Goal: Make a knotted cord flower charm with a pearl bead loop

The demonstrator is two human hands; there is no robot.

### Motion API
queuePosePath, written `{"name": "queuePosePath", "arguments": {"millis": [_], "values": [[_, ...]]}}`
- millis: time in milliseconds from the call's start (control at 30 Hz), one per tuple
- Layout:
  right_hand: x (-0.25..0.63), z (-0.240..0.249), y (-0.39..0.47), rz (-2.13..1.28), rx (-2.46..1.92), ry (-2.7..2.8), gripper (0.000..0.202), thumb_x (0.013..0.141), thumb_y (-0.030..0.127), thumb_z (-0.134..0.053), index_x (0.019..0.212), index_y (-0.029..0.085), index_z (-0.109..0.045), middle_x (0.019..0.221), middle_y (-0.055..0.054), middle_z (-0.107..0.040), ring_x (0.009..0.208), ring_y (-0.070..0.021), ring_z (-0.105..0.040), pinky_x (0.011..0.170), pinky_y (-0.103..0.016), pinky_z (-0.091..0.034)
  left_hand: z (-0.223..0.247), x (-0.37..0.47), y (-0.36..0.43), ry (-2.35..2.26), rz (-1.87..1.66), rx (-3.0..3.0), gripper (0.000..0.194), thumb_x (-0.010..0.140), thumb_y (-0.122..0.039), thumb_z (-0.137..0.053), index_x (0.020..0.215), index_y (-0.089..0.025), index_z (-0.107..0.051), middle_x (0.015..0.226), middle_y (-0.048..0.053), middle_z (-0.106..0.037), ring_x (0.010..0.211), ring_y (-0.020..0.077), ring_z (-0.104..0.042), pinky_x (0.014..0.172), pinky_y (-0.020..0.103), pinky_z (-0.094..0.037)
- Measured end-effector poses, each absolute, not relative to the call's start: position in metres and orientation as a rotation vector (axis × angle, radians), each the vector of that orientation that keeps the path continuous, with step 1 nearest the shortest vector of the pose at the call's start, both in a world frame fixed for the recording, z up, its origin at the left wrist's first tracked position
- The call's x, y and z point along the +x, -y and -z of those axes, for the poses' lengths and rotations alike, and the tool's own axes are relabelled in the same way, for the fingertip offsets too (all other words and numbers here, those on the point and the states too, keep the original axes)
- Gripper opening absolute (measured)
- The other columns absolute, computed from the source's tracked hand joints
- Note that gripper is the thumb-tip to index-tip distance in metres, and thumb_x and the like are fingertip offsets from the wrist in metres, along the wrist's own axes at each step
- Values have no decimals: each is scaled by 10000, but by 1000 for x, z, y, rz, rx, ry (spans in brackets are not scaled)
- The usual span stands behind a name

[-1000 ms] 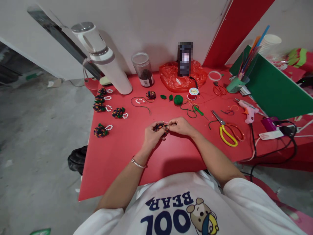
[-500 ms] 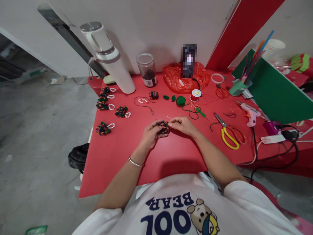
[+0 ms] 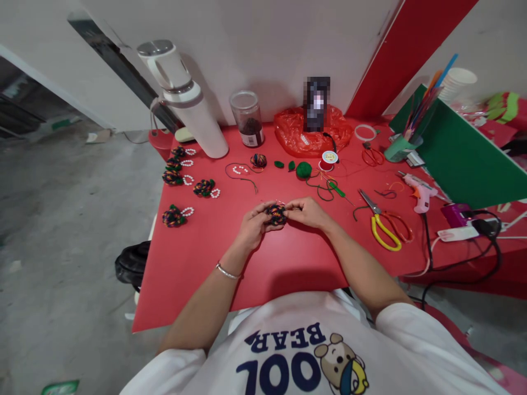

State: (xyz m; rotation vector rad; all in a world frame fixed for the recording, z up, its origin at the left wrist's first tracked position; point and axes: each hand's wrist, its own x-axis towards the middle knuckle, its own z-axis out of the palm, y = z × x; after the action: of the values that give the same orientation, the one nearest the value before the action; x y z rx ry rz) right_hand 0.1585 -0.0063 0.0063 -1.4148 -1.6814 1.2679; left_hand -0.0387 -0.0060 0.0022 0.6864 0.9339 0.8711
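Note:
My left hand (image 3: pixel 254 226) is closed around a crocheted flower (image 3: pixel 275 214) of dark multicoloured yarn, held just above the red table. From the other side, my right hand (image 3: pixel 304 213) pinches the flower's right edge with thumb and forefinger. A thin, needle-like line shows along the flower's top, too fine to make out clearly. Several finished yarn flowers with white bead loops, one of them a near flower (image 3: pixel 173 216), lie to the left. Beyond my hands are a multicoloured yarn ball (image 3: pixel 258 160), a green yarn ball (image 3: pixel 303 170) and a red thread spool (image 3: pixel 328 161).
Yellow-handled scissors (image 3: pixel 385 233), a green-handled crochet hook (image 3: pixel 336 189) and a pink glue gun (image 3: pixel 419 192) lie to the right. A white bottle (image 3: pixel 201 126), a jar (image 3: pixel 248 120) and a red plastic bag (image 3: pixel 288 134) stand along the wall. Cables (image 3: pixel 489 247) hang at the right edge.
The thin needle-like piece that stuck up between my hands now lies lower, along the flower's top. My right fingers have shifted slightly; my left hand keeps its hold.

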Motion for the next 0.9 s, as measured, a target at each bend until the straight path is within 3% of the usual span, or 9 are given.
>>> {"name": "queuePosePath", "arguments": {"millis": [267, 367, 500, 700, 900], "values": [[159, 5, 4, -1298, -1298, 1523, 283, 805, 394, -623, 850, 156, -771, 774, -31, -705, 702, -141, -577, 685, -262, -430, 0, -43, 2, -939, -868, 643, 430, 709, -249, -622, 1109, -99, -661, 1094, 162, -714, 826, 261, -735, 647, 412, -649], [160, 11, 3, -1425, -1236, 1281, 253, 769, 348, -631, 892, 167, -757, 613, 16, -609, 551, -105, -487, 559, -229, -385, -2, -42, 4, -951, -864, 648, 411, 731, -290, -641, 1097, -104, -656, 1022, 143, -726, 805, 254, -732, 637, 394, -644], [165, 13, -2, -1621, -1076, 916, 300, 718, 275, -597, 956, 140, -719, 483, 101, -348, 408, -64, -243, 415, -203, -180, -6, -41, 6, -945, -886, 674, 366, 739, -337, -669, 1028, -114, -681, 1010, 136, -727, 875, 259, -717, 693, 409, -637], [172, 9, -9, -1665, -891, 681, 316, 705, 213, -524, 949, 122, -704, 547, 75, -346, 438, -77, -266, 405, -194, -173, -1, -41, 5, -963, -924, 740, 303, 731, -362, -712, 934, -140, -750, 961, 104, -754, 859, 203, -704, 691, 285, -575], [173, 1, -3, -1771, -785, 625, 361, 713, 216, -507, 990, 118, -717, 561, 53, -404, 465, -103, -339, 404, -206, -229, 2, -40, 10, -933, -908, 789, 315, 708, -398, -796, 880, -137, -760, 876, 111, -774, 857, 225, -735, 860, 382, -573]]}}
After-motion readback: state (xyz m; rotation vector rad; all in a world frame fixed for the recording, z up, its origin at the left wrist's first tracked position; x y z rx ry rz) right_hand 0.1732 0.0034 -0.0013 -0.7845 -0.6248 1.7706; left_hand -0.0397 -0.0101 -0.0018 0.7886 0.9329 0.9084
